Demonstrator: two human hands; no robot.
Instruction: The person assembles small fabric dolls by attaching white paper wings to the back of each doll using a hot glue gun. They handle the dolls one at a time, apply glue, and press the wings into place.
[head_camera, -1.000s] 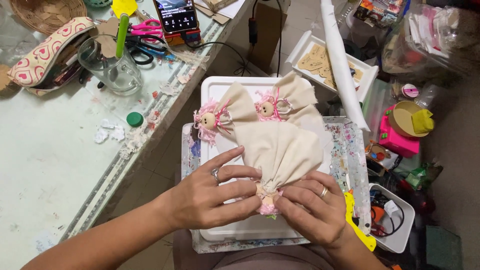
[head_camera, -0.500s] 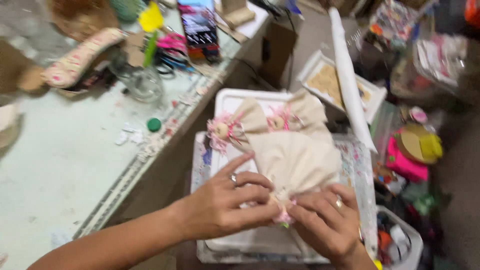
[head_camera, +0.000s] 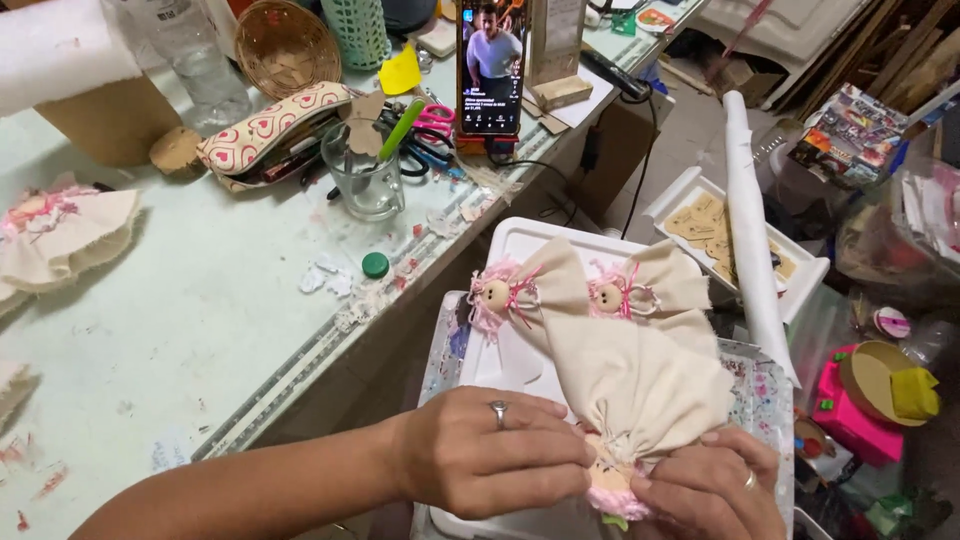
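Observation:
Both hands pinch a small cloth doll (head_camera: 640, 400) in a beige dress that lies on a white tray (head_camera: 520, 245). My left hand (head_camera: 495, 460), with a ring, presses its gathered neck from the left. At the lower right, my right hand (head_camera: 715, 490) holds the pink-haired head end (head_camera: 610, 485). Two more beige dolls with pink hair, one (head_camera: 505, 295) and another (head_camera: 625, 290), lie on the tray just beyond it.
The pale worktable (head_camera: 180, 330) at left carries a glass mug (head_camera: 368, 170) with a green pen, scissors (head_camera: 435, 125), a heart-print pouch (head_camera: 270, 125), a propped phone (head_camera: 492, 65), a wicker basket (head_camera: 287, 45) and another doll (head_camera: 60, 235). A white paper roll (head_camera: 752, 230) and cluttered bins stand right.
The camera has tilted up and left, bringing more of the worktable into view. Both hands stay on the same doll, working at its neck.

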